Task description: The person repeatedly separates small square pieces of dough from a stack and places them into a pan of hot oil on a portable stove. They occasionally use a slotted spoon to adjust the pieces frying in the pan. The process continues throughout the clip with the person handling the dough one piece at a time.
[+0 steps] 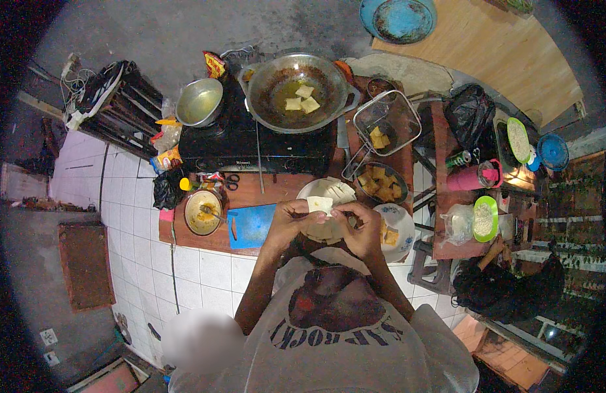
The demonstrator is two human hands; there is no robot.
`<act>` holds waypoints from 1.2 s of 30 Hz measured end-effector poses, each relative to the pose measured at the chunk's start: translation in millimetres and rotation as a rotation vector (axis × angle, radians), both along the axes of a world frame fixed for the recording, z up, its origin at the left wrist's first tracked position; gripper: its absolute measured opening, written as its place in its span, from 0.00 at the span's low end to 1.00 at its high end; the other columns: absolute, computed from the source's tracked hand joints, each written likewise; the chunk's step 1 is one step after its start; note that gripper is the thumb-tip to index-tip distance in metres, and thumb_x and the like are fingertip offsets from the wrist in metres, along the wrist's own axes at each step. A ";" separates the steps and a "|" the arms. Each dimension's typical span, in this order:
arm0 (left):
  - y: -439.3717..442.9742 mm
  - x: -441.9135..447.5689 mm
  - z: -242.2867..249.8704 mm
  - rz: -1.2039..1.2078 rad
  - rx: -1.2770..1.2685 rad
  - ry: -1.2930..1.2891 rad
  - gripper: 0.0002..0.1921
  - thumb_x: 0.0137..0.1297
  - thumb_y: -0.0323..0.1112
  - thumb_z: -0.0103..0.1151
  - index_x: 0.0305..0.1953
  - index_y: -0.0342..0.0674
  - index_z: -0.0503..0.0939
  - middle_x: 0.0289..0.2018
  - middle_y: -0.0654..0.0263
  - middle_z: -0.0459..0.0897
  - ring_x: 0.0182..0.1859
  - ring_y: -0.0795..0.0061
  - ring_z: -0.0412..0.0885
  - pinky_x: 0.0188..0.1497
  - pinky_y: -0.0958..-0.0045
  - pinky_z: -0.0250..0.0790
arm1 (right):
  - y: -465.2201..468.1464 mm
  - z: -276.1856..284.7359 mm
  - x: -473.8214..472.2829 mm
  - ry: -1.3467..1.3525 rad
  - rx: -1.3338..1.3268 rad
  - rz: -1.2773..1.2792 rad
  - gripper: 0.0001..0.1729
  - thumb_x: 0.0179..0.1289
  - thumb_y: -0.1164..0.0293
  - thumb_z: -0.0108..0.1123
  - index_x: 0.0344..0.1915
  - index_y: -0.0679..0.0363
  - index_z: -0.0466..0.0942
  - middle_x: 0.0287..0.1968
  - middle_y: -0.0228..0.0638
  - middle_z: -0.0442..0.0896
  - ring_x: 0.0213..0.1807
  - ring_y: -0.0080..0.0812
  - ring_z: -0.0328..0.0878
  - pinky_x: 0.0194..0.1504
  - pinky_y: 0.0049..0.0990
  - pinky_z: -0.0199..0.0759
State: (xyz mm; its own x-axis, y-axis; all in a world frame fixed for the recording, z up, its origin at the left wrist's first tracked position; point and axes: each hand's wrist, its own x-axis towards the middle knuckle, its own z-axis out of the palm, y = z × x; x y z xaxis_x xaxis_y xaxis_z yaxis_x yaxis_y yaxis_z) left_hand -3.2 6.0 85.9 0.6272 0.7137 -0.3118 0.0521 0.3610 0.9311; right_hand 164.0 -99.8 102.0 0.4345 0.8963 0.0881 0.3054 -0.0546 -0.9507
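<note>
My left hand [289,218] and my right hand [360,227] pinch a pale, flat, square piece of food [320,203] between thumbs and fingers. Its exact kind is hard to tell. Beneath it sits a round plate [306,188] with more pale flat pieces [340,188] along its far side; my hands hide part of it. Just right of my right hand, a white floral plate [404,231] carries golden-brown pieces [390,237]. Beyond that, browned pieces [377,182] fill a dark round container. Three pale squares [303,102] lie in oil in the large wok [266,91].
The wok rests on a black Rinnai stove [209,159], beside a metal bowl [199,102]. A wire strainer [416,135] holds fried pieces. A blue cutting board [253,227], a batter bowl [203,212], scissors [231,182] and a knife [342,132] lie around. A person in dark clothing [509,285] is at right.
</note>
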 end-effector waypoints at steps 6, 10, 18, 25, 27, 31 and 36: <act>-1.5 0.4 7.0 0.047 -0.041 -0.001 0.09 0.60 0.29 0.72 0.41 0.36 0.88 0.35 0.68 0.89 0.38 0.82 0.84 0.43 0.78 0.75 | 2.7 1.0 0.9 0.024 -0.103 -0.025 0.06 0.64 0.74 0.68 0.40 0.64 0.84 0.35 0.36 0.88 0.37 0.23 0.83 0.42 0.25 0.75; -0.1 1.6 9.7 0.025 -0.029 -0.031 0.09 0.60 0.28 0.72 0.42 0.35 0.87 0.35 0.67 0.89 0.38 0.83 0.84 0.43 0.79 0.75 | 2.6 3.4 0.1 -0.068 0.004 -0.005 0.05 0.65 0.75 0.67 0.39 0.65 0.82 0.34 0.36 0.87 0.37 0.22 0.81 0.39 0.24 0.74; -2.2 1.6 3.5 0.046 -0.123 -0.143 0.10 0.62 0.24 0.69 0.45 0.32 0.85 0.37 0.64 0.89 0.39 0.80 0.85 0.44 0.78 0.77 | 5.5 11.6 -3.3 -0.068 0.066 -0.028 0.04 0.63 0.77 0.67 0.37 0.65 0.81 0.35 0.37 0.86 0.36 0.22 0.82 0.39 0.23 0.74; -1.2 -6.9 -6.3 0.041 -0.310 -0.351 0.10 0.65 0.22 0.65 0.47 0.31 0.83 0.41 0.59 0.88 0.41 0.77 0.86 0.43 0.78 0.80 | 6.1 35.6 -10.2 -0.102 0.133 -0.002 0.07 0.58 0.78 0.70 0.36 0.64 0.81 0.35 0.38 0.86 0.35 0.27 0.83 0.38 0.25 0.75; -1.3 -6.4 -9.7 0.021 -0.308 -0.398 0.10 0.65 0.22 0.65 0.47 0.31 0.82 0.42 0.58 0.88 0.42 0.75 0.87 0.44 0.77 0.81 | 8.7 40.2 -9.8 -0.147 0.195 0.003 0.08 0.57 0.78 0.71 0.36 0.63 0.81 0.33 0.38 0.86 0.34 0.29 0.83 0.38 0.26 0.74; -3.9 -5.0 -14.9 0.026 -0.263 -0.375 0.10 0.67 0.23 0.64 0.48 0.30 0.81 0.42 0.58 0.88 0.43 0.73 0.87 0.46 0.76 0.82 | 7.6 41.5 -11.6 -0.156 0.155 0.005 0.08 0.56 0.78 0.71 0.36 0.62 0.80 0.33 0.37 0.85 0.33 0.31 0.82 0.37 0.27 0.74; -6.0 -4.0 -22.1 0.065 -0.290 -0.438 0.10 0.67 0.23 0.63 0.49 0.30 0.81 0.42 0.58 0.88 0.43 0.73 0.87 0.47 0.75 0.82 | 6.2 35.9 -7.0 -0.183 0.116 0.010 0.10 0.56 0.77 0.73 0.37 0.61 0.81 0.33 0.36 0.85 0.32 0.30 0.81 0.36 0.27 0.73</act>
